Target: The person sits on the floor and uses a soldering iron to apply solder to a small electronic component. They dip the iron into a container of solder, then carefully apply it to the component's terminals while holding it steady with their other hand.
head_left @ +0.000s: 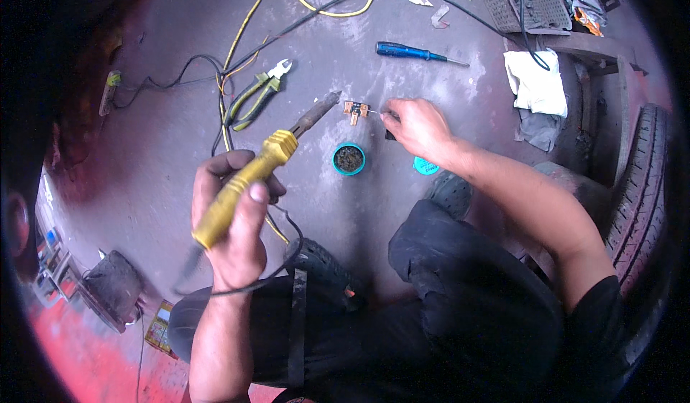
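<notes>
My left hand [241, 220] is wrapped round the yellow handle of a soldering iron [248, 180], its dark metal tip pointing up and right. Just beyond that tip lies a small brown and black circuit piece [356, 110] on the floor. From the right, my right hand [417, 126] pinches a thin, silvery wire [372, 112] whose end reaches the piece's right edge. A small round teal tin [349, 158] with dark, crumbly contents stands below the piece. Partly under my right wrist is a teal lid [426, 166].
Yellow-handled cutting pliers [260, 95] lie at left beside yellow and black cables [228, 72]. A blue screwdriver [413, 52] is farther off. White cloth [535, 83] and a tyre [640, 194] are at right. The iron's cord [295, 234] loops over my left wrist.
</notes>
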`<state>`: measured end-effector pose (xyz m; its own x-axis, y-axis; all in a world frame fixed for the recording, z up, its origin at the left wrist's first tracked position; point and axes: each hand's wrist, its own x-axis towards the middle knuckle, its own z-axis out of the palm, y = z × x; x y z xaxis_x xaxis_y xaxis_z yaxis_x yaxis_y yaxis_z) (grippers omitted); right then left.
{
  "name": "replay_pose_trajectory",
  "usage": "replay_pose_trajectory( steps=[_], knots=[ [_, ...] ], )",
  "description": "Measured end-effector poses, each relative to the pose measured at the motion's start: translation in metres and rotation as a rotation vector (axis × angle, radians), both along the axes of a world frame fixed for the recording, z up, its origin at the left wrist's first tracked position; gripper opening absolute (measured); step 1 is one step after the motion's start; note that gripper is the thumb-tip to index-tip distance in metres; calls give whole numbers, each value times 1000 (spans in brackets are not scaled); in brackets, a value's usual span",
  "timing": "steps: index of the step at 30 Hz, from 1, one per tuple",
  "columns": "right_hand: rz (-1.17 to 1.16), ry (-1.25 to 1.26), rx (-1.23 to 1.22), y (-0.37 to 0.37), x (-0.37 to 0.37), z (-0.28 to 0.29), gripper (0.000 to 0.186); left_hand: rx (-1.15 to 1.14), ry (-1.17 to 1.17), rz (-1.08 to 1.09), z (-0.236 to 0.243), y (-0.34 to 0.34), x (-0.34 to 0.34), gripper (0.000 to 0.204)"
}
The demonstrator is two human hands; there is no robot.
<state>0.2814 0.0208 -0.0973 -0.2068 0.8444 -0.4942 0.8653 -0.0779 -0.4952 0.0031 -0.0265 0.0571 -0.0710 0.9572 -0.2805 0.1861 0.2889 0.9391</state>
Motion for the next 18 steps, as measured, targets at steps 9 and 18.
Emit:
replay_pose_trajectory(
  steps=[9,18],
  knots=[
    [28,38,-58,10,1,-14,28,-207,-288,229,-50,28,-11,38],
    [49,42,-82,20,0,-16,26,-229,-157,195,-60,33,-12,37]
  ],
)
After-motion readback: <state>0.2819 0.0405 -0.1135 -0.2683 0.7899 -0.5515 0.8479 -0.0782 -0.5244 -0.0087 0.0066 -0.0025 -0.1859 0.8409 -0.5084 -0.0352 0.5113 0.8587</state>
